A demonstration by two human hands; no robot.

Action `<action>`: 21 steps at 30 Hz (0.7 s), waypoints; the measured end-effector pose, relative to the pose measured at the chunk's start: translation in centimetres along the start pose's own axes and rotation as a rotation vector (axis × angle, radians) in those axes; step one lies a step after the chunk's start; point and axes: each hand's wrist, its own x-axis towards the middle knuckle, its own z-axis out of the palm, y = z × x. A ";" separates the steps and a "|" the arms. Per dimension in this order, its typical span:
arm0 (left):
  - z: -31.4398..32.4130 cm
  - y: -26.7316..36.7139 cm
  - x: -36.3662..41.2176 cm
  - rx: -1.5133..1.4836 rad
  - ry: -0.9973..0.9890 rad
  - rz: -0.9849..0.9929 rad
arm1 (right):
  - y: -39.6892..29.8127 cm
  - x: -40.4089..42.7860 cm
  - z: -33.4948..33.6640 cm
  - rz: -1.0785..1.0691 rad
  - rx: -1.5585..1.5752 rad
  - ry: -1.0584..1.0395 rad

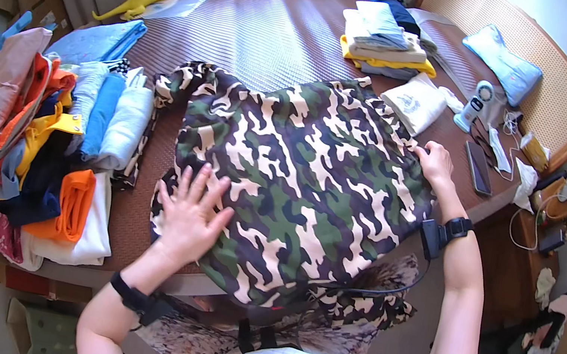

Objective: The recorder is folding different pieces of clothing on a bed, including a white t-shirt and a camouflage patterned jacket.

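A camouflage-print garment [289, 178] lies spread over the near edge of the bed, and part of it hangs down towards my lap. My left hand [191, 215] rests palm down on its left side with the fingers apart. At the garment's right edge, my right hand [435, 163] pinches the fabric between thumb and fingers. Both wrists carry black straps with small devices. A folded white cloth item [415, 103] lies just beyond my right hand.
Piled folded clothes [68, 139] crowd the left side. Another folded stack [390, 42] stands at the back. A yellow lizard toy [141, 1] lies far left. Rightward are a phone [477, 167], a handheld fan [473, 107], cables and a blue pillow [502, 65].
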 end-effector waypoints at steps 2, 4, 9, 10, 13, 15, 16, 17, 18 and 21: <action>0.3 -1.9 0.8 -0.001 -0.008 0.030 | 0.7 -0.5 -0.2 0.040 0.038 -0.010; 0.4 -3.3 1.6 0.008 -0.009 0.062 | 0.5 -1.4 -1.0 0.084 0.038 -0.011; -0.9 -4.2 0.5 0.170 0.328 -0.196 | -3.5 -7.8 -3.0 -0.502 0.361 0.155; -1.5 -4.3 -0.2 0.086 0.286 -0.316 | -4.6 -9.9 -2.5 -0.550 0.305 0.096; -2.9 -4.6 -2.6 0.089 0.167 -0.476 | -5.1 -13.1 -1.7 -0.661 0.202 -0.120; -2.7 -4.5 -3.9 -0.067 0.196 -0.453 | -3.9 -12.3 -1.2 -0.465 0.061 -0.180; -2.1 -4.4 -4.2 -0.037 0.160 -0.405 | -3.2 -11.5 -0.9 -0.367 0.072 -0.170; -1.4 -4.4 -4.3 0.015 0.150 -0.337 | -2.4 -10.6 -0.6 -0.245 0.061 -0.159; -0.5 -4.3 -4.1 -0.012 0.199 -0.293 | -1.6 -9.9 -0.4 -0.257 0.054 -0.158; 1.8 -5.3 -1.8 0.087 0.241 -0.245 | -0.8 -8.7 0.1 -0.229 -0.005 -0.227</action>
